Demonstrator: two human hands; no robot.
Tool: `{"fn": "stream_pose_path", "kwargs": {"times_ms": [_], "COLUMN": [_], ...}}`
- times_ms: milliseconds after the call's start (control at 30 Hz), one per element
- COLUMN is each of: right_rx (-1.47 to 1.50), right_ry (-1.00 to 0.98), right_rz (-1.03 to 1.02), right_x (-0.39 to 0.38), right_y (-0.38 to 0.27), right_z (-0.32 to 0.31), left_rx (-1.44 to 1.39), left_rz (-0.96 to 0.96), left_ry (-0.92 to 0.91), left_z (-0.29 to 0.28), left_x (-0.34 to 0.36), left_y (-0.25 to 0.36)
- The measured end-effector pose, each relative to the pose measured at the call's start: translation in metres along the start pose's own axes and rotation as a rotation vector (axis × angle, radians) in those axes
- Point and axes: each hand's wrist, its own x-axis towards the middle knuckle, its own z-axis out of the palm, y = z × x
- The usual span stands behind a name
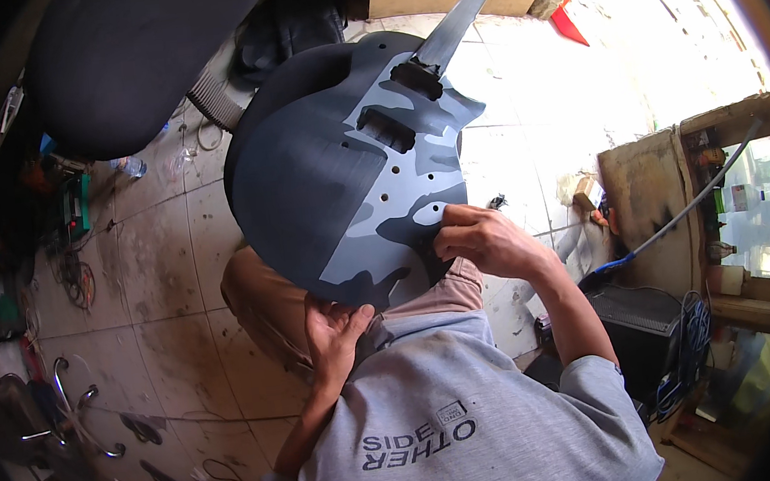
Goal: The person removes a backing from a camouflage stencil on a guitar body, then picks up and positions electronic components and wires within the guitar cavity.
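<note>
An electric guitar body [407, 183] painted in grey and dark-blue camouflage rests tilted across my lap. It has two dark pickup cavities and several small drilled holes. A grey neck-like piece [456, 28] sticks out from its far end. My left hand [331, 332] supports the body's near lower edge, with the thumb showing and the other fingers partly hidden behind it. On the right side, my right hand [486, 241] presses curled fingers to the painted face, close to a small hole near the edge. What its fingertips pinch, if anything, is hidden.
A black rounded seat [145, 64] looms at the upper left, near a plastic bottle [129, 167] on the tiled floor [165, 287]. Cables and a green-sided box [77, 208] lie to the left. At the right stand a black box-shaped unit [635, 319] with coiled cable and a wooden cabinet [646, 190].
</note>
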Motion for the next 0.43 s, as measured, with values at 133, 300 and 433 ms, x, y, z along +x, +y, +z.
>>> {"fn": "stream_pose_path", "kwargs": {"times_ms": [133,300,433], "right_rx": [0.141,0.000,0.000], "right_ry": [0.039,-0.001,-0.028], "right_rz": [0.083,-0.023,-0.035], "right_x": [-0.005,-0.002,-0.001], "right_y": [-0.005,-0.014,-0.006], "right_z": [-0.010,-0.011,-0.009], "left_rx": [-0.003,0.016,0.004], "left_rz": [-0.027,-0.025,-0.031], "left_ry": [0.000,-0.012,-0.017], "left_z": [-0.004,-0.004,-0.003], "left_x": [-0.001,0.000,-0.001], "left_y": [-0.005,-0.004,-0.005]}}
